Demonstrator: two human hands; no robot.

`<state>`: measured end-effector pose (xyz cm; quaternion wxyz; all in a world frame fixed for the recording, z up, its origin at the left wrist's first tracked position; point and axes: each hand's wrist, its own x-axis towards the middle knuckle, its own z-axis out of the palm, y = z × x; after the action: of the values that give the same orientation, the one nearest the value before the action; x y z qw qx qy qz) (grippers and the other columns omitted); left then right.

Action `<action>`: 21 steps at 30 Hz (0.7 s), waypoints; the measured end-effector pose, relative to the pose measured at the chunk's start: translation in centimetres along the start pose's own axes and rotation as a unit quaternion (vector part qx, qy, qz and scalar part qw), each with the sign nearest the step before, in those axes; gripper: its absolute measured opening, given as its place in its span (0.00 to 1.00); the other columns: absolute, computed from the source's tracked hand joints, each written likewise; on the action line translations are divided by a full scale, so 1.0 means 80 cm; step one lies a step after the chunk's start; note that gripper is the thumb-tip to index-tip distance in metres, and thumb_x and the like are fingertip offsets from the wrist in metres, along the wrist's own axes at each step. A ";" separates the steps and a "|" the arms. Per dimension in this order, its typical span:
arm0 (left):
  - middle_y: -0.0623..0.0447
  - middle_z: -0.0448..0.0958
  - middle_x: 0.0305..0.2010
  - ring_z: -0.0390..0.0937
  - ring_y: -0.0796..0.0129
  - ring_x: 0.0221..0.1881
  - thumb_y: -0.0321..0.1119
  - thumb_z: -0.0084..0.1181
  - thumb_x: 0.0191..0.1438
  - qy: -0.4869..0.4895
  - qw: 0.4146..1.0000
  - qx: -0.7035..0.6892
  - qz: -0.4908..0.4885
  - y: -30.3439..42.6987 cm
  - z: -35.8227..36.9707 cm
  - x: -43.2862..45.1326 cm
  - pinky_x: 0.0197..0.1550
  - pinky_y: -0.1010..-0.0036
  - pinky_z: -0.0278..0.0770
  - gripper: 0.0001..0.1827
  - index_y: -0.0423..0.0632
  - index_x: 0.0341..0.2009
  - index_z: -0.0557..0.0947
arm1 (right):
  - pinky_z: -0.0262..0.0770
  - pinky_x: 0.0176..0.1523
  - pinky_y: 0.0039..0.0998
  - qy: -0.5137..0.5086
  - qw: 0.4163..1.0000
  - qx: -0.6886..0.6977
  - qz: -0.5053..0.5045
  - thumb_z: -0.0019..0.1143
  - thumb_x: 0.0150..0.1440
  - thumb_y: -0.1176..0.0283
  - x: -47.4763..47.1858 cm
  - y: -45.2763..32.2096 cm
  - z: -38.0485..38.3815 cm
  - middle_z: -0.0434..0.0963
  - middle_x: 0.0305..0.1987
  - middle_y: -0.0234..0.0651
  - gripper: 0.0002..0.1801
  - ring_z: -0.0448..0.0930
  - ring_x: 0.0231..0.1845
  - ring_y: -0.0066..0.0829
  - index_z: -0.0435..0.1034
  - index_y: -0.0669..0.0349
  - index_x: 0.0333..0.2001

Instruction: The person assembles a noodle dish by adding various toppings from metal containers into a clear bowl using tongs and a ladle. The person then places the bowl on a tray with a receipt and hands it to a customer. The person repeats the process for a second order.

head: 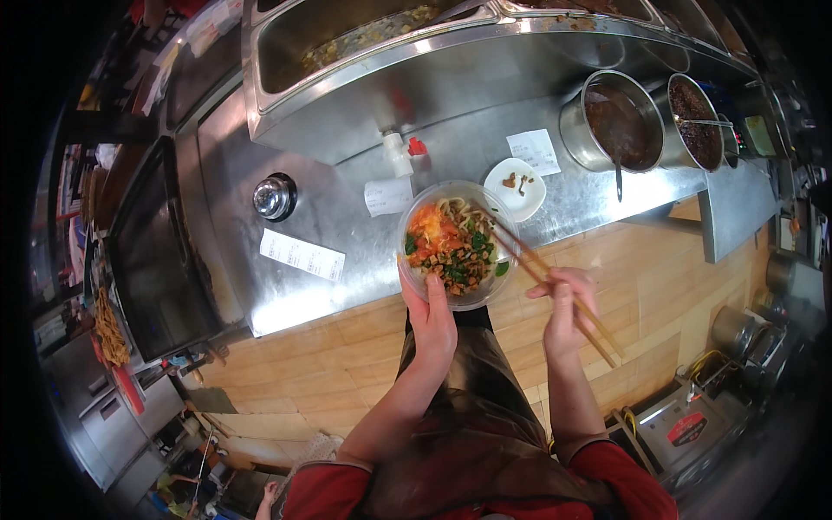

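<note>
My left hand (pixel 433 322) holds a clear plastic bowl (pixel 478 304) from below and the near side, its thumb at the rim. Thick noodles, a red-orange tomato-like topping, diced brown topping and green leaves (pixel 480 244) fill the bowl. In my right hand (pixel 567 305) is a pair of wooden chopsticks (pixel 530 259), their tips among the noodles at the bowl's right side. Just behind the bowl, to the right, a small white dish (pixel 532 198) with brown scraps rests on the steel counter (pixel 351 221).
Printed slips (pixel 302 253) lie on the counter near a silver call bell (pixel 273 197). Two steel pots with dark contents, the larger one (pixel 572 133) nearer, stand at the right. Food trays (pixel 266 71) line the raised back. Other people are partly visible at lower left.
</note>
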<state>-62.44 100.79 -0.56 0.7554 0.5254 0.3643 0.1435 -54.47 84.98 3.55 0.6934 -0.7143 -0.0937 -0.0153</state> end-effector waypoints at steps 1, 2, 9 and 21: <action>0.50 0.49 0.76 0.53 0.61 0.73 0.40 0.40 0.72 0.003 1.000 -0.013 -0.007 0.001 0.001 0.000 0.70 0.56 0.57 0.35 0.54 0.76 0.41 | 0.79 0.41 0.28 -0.014 1.000 -0.027 -0.001 0.47 0.66 0.78 -0.001 0.002 0.006 0.74 0.44 0.45 0.08 0.83 0.31 0.30 0.72 0.71 0.44; 0.50 0.50 0.76 0.53 0.61 0.73 0.40 0.40 0.72 -0.001 1.000 -0.006 0.004 0.002 0.002 0.000 0.70 0.57 0.57 0.35 0.54 0.76 0.41 | 0.79 0.41 0.28 -0.027 0.998 -0.054 -0.005 0.47 0.66 0.78 -0.001 0.005 0.012 0.75 0.43 0.45 0.08 0.83 0.31 0.30 0.72 0.71 0.44; 0.45 0.51 0.74 0.54 0.62 0.71 0.37 0.41 0.71 0.011 1.000 -0.024 0.013 0.013 0.010 -0.002 0.72 0.67 0.53 0.37 0.42 0.75 0.40 | 0.78 0.40 0.29 -0.037 0.995 -0.088 -0.028 0.47 0.66 0.77 0.005 0.030 0.030 0.77 0.37 0.43 0.08 0.82 0.29 0.29 0.71 0.70 0.44; 0.48 0.49 0.75 0.52 0.60 0.73 0.41 0.42 0.71 0.007 1.000 -0.025 -0.005 0.003 0.000 0.003 0.70 0.55 0.56 0.37 0.53 0.76 0.40 | 0.80 0.40 0.30 0.142 0.987 -0.046 0.058 0.43 0.70 0.72 0.019 -0.001 -0.014 0.72 0.45 0.43 0.12 0.79 0.32 0.29 0.70 0.70 0.47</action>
<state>-62.26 101.01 -0.43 0.7664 0.5038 0.3683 0.1525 -52.87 84.06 3.91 0.6658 -0.7402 0.0485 -0.0805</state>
